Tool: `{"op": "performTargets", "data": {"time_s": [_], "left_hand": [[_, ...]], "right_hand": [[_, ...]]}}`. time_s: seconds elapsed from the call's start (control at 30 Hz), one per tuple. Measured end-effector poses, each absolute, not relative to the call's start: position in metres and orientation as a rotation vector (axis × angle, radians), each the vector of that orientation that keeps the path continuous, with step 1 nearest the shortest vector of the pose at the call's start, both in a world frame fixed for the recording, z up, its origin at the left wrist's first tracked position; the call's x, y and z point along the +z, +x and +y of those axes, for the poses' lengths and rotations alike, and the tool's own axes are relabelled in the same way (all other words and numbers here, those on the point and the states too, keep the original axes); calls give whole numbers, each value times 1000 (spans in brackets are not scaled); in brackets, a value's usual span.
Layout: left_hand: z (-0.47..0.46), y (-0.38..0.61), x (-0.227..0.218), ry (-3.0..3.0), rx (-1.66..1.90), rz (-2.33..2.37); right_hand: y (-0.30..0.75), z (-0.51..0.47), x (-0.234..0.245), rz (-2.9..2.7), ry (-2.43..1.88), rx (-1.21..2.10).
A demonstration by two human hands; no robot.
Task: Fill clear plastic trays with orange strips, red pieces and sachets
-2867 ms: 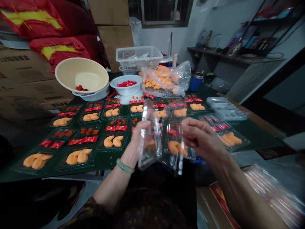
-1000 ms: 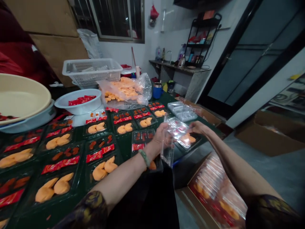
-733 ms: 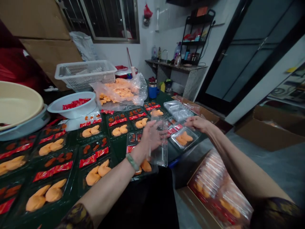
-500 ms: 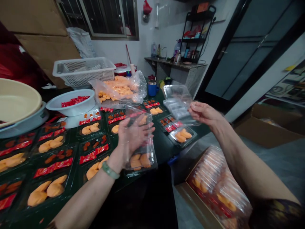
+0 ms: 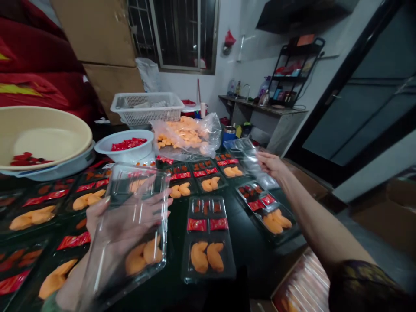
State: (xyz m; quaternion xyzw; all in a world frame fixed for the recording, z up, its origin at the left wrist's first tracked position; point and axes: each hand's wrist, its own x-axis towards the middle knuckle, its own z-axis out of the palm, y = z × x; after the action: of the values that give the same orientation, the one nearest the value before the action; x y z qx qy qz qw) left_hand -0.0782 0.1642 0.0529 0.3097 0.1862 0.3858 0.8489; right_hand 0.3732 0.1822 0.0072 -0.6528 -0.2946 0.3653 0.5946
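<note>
My left hand (image 5: 126, 212) holds a clear plastic lid (image 5: 118, 173) tilted over the table. The thumb lies at its left edge and the spread fingers show through it from behind. Orange, curved pieces of food show through the lid's lower part. At the right, my right hand (image 5: 270, 164) pinches more clear plastic lids (image 5: 248, 154) by their edge, above the far side of the table. Between the hands lies a filled tray (image 5: 209, 236) with brown pieces, two red packets and two orange pieces. Another filled tray (image 5: 264, 208) sits below my right forearm.
More filled trays (image 5: 87, 190) cover the left of the dark table (image 5: 240, 242). Behind are a cream basin (image 5: 55, 125), a pale blue bowl (image 5: 123, 154), an open bag of orange pieces (image 5: 185, 134), a white basket (image 5: 147, 106) and a blue mug (image 5: 229, 133). A carton (image 5: 305, 281) stands lower right.
The view has swung left. My left hand has moved left with its lid, away from the tray now uncovered between my hands. The right hand still holds its lids.
</note>
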Motion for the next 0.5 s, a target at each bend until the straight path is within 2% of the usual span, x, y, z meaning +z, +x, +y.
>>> {"op": "performTargets", "data": {"time_s": [0.1,0.23,0.37,0.5], "left_hand": [[166,-84,57,635,798,406],[173,-87,53,635,797,416],[187,-92,31,607,695,537],[186,-86,10,606,688,620]], "right_hand": [[364,219,-6,-731,-1534,904],[361,221,2,-756,-1539,964],[366,156,12,-867,-1643,951],[362,77,-5,-854,-1917,820]]}}
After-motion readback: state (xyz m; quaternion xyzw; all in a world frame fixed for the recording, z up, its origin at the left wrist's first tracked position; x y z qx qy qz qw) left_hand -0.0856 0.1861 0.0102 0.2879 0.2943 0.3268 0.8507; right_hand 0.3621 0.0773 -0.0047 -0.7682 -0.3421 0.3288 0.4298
